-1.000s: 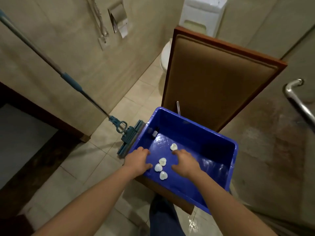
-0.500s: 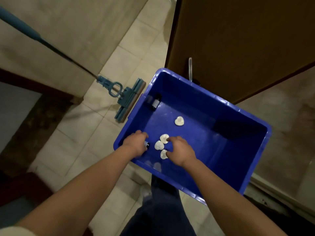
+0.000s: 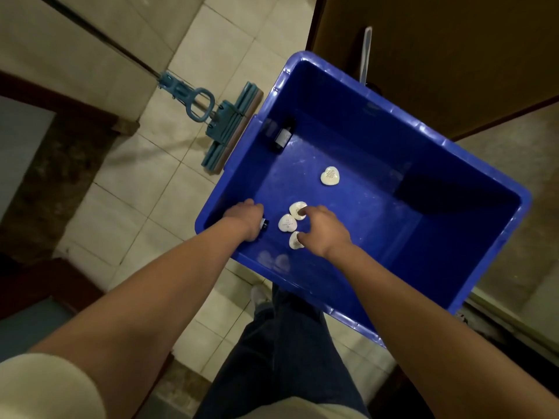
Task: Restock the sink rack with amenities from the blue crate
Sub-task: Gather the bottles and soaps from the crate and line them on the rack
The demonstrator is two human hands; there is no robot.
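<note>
Blue crate: we see it from above, tilted across the view, with both of our forearms reaching over its near rim.
Left hand: it sits low in the crate's near-left corner, fingers curled round a small dark bottle; only the bottle's capped end shows, poking out on the thumb side.
Right hand: it is palm down over a cluster of white heart-shaped soaps, fingers bent and spread. One fingertip touches the upper soap and the thumb touches the lower soap. We cannot tell whether it grips either one or only rests on them.
Middle soap: it lies flat on the crate floor between the two hands, just beside the other two and untouched.
Fourth soap: it lies alone, well apart from the cluster, nearer the crate's middle.
Second bottle: dark with a pale label, it lies on its side against the crate's far-left wall.
Mop: its teal head rests on the tiled floor just beside the crate's left edge, and the handle runs off to the upper left.
Brown panel: it stands behind the crate's far rim.
Legs: we see dark trousers below the crate, between our arms.
</note>
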